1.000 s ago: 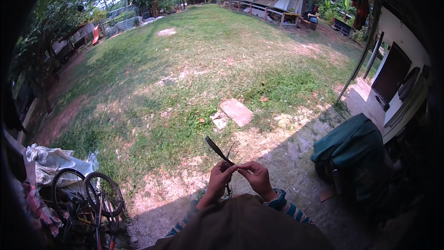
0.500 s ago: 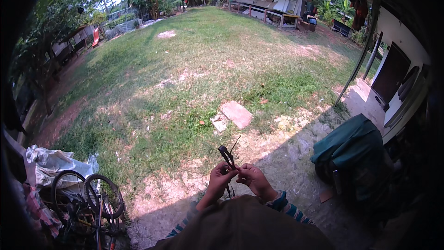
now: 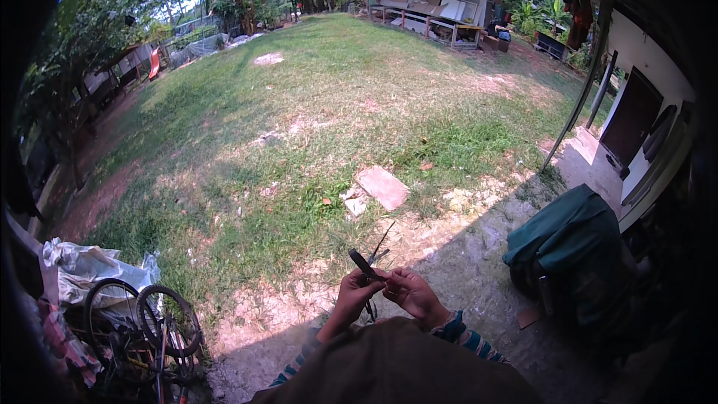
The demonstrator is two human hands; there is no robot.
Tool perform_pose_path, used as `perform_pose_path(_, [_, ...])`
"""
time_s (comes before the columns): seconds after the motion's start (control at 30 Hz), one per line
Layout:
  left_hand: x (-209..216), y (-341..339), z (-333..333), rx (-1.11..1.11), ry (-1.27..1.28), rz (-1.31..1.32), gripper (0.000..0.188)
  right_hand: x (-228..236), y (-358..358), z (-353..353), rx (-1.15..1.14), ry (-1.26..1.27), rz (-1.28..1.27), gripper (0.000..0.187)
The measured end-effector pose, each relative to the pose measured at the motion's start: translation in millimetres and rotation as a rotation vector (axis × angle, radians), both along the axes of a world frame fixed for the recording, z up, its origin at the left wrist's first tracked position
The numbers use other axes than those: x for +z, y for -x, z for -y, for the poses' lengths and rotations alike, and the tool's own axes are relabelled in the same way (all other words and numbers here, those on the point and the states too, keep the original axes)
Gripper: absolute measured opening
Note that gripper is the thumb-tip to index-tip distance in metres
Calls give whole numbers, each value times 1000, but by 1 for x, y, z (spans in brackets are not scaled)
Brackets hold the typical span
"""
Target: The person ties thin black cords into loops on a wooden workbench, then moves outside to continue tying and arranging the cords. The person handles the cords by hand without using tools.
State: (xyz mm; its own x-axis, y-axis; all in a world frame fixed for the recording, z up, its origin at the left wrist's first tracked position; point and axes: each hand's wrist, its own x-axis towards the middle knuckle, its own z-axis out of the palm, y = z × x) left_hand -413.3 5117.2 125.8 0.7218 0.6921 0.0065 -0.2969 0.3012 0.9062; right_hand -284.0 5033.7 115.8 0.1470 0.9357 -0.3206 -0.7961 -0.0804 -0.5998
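A narrow black strap (image 3: pixel 364 263) is held up in front of my body, its upper part folded over and a thin end sticking up beside it. My left hand (image 3: pixel 353 298) has closed fingers round the lower part of the fold. Close against it, my right hand (image 3: pixel 416 295) pinches the strap at the same spot with thumb and fingertips. Another length of the strap hangs below my left hand, partly hidden by it. Both forearms wear striped sleeves, and dark cloth (image 3: pixel 389 370) covers the lower middle of the view.
Bicycle wheels (image 3: pixel 169 319) and crumpled plastic sheeting (image 3: pixel 97 269) crowd the lower left. A bulky object under a green cover (image 3: pixel 559 226) stands at right, near a leaning pole (image 3: pixel 576 116). A flat slab (image 3: pixel 384 187) lies on the grass ahead; an open shed (image 3: pixel 430 7) stands far back.
The strap's folded upper part has tipped lower and to the left, and its thin end now stands out more to the right. Both hands stay together in nearly the same place.
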Motion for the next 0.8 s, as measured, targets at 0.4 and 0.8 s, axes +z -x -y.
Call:
perform_pose_path(0.4, [-10,1,-4,6,56,4,12,7,8,0,-154,-51,363,10])
perform_pose_path(0.8, [0,1,-4,-50,260,-32,10,9,10,4,-533,-449,1598,17])
